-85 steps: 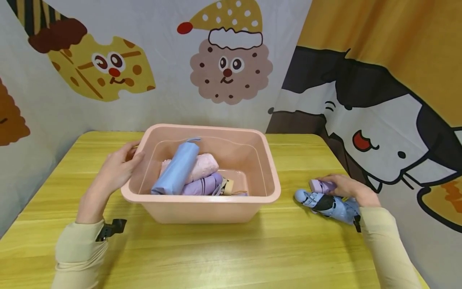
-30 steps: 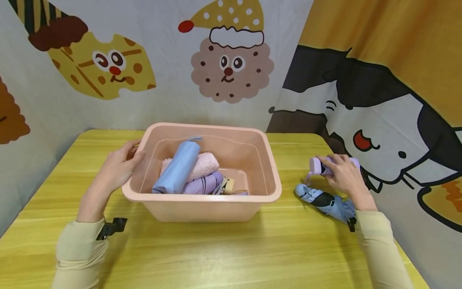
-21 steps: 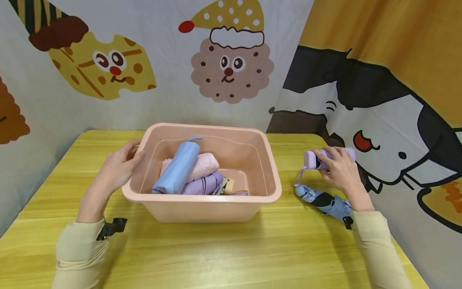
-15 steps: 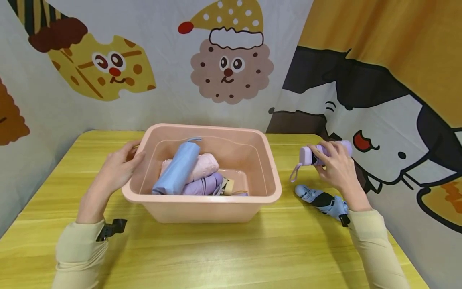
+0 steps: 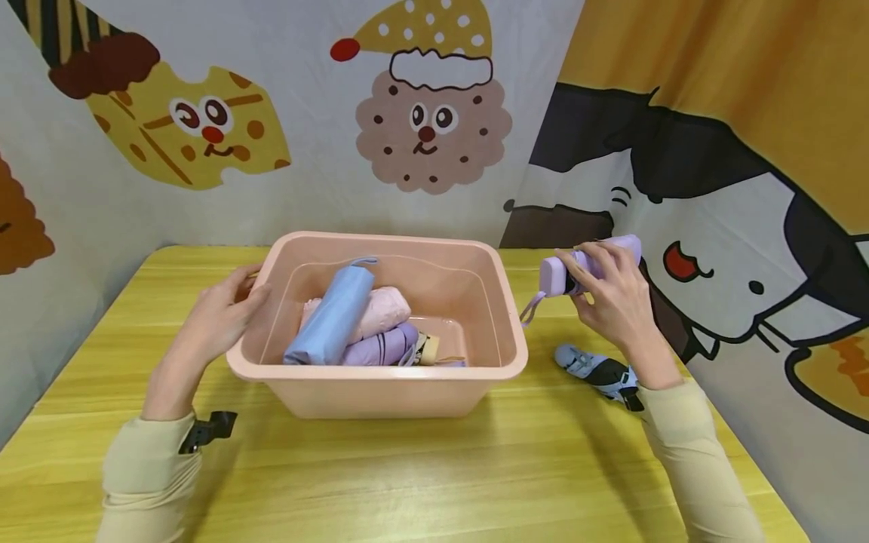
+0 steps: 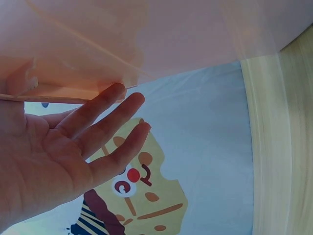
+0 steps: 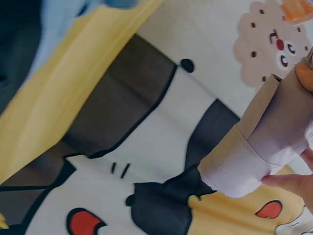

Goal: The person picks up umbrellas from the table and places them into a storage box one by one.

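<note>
My right hand [image 5: 614, 294] grips a purple folded umbrella [image 5: 624, 245] above the table, right of the pink plastic tub [image 5: 380, 392]. Its wrist loop dangles toward the tub's right rim. In the right wrist view, fingers hold the pale purple umbrella [image 7: 244, 159] at the right edge. My left hand [image 5: 220, 313] holds the tub's left rim, thumb over it and fingers outside. In the left wrist view those fingers [image 6: 115, 117] spread below the rim. Inside the tub lie a light blue folded umbrella [image 5: 336, 317], a pink one [image 5: 383, 313], a purple one [image 5: 380, 347] and a cream-coloured item [image 5: 429, 348].
A blue folded umbrella [image 5: 597, 373] with a black band lies on the yellow wood-grain table [image 5: 407, 475], partly under the right forearm. Behind the table hangs a cartoon-printed cloth [image 5: 305, 204].
My right hand has lifted the purple umbrella from beside the blue one on the table and carried it up and left toward the tub. The left hand stays at the rim.
</note>
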A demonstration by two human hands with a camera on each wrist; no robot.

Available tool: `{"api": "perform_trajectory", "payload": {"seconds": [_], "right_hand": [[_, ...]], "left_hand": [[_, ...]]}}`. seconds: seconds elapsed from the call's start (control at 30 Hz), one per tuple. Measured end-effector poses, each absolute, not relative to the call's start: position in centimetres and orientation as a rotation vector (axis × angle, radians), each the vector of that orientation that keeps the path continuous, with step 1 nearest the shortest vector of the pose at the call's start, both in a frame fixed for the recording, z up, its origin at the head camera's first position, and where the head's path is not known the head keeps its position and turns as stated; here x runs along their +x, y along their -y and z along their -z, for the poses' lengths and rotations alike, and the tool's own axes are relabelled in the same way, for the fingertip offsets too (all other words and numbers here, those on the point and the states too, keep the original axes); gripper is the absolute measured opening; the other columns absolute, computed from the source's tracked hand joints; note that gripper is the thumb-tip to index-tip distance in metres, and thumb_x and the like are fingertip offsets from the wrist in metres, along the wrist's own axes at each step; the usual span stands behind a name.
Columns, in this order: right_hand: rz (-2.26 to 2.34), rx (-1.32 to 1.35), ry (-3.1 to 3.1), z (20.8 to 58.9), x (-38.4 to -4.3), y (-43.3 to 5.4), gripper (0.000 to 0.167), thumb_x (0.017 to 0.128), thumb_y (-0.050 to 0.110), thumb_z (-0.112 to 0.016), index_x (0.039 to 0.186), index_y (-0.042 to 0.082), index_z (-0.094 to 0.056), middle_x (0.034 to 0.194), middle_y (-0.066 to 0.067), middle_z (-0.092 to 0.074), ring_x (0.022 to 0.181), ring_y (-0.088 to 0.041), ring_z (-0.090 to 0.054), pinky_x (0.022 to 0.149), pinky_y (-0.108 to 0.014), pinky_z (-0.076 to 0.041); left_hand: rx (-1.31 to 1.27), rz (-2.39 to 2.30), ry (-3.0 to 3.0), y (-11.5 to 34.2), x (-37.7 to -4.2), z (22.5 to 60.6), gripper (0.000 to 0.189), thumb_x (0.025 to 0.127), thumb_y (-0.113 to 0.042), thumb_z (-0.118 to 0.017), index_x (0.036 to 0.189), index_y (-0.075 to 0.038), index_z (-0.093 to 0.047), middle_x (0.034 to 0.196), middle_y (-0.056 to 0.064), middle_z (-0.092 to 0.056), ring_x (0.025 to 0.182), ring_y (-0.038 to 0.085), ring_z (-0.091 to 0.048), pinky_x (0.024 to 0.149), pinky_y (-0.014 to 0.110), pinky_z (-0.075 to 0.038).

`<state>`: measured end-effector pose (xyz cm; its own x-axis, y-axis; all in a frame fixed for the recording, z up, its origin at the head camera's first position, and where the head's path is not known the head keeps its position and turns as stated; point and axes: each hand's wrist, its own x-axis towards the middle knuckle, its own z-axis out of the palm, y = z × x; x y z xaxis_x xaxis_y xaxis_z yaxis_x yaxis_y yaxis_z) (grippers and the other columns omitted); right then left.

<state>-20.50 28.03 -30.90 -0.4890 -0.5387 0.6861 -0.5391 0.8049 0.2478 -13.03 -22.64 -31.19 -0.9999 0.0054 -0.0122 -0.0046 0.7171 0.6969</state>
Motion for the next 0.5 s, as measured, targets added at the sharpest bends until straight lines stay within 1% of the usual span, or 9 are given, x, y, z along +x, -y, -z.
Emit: {"api": "perform_trajectory", "payload": {"seconds": [0.13,0.37,0.43,0.5], "right_hand": [[-0.028,0.840,2.130,29.8,-20.4,-26.6,0.066,0.068,0.002,-0.073,0.129,0.022,-0.058,0.121,-0.020,-0.058,0.112,-0.042,-0.051,0.083,-0.061,-0.049],[-0.047,0.904,2.063,28.4,-20.4,-24.2,0.063,0.067,0.001,-0.070,0.126,0.022,-0.061,0.119,-0.017,-0.060,0.110,-0.039,-0.052,0.082,-0.060,-0.050],[-0.029,0.930,2.058,28.0,-20.4,-23.6,0.062,0.068,0.002,-0.068,0.127,0.022,-0.061,0.119,-0.018,-0.059,0.111,-0.040,-0.051,0.089,-0.064,-0.047],[0.000,0.953,2.063,27.5,-20.4,-23.0,0.061,0.070,0.004,-0.067,0.127,0.022,-0.060,0.120,-0.018,-0.058,0.112,-0.041,-0.050,0.095,-0.069,-0.040]], "left_hand": [[-0.001,-1.173,-2.907,22.7,-13.0,31.2,0.066,0.101,-0.044,-0.032,0.150,-0.002,-0.021,0.142,0.032,-0.041,0.124,0.049,-0.045,0.098,0.063,-0.040],[0.001,-1.162,-2.914,22.7,-13.1,31.2,0.066,0.102,-0.044,-0.032,0.150,-0.001,-0.021,0.141,0.033,-0.041,0.124,0.049,-0.045,0.098,0.063,-0.040],[-0.001,-1.165,-2.909,22.7,-13.1,31.2,0.066,0.102,-0.044,-0.032,0.150,-0.001,-0.021,0.142,0.033,-0.041,0.124,0.049,-0.045,0.098,0.063,-0.040],[-0.004,-1.172,-2.905,22.7,-13.2,31.2,0.066,0.101,-0.044,-0.032,0.150,-0.001,-0.021,0.142,0.032,-0.041,0.124,0.049,-0.046,0.098,0.062,-0.041]]}}
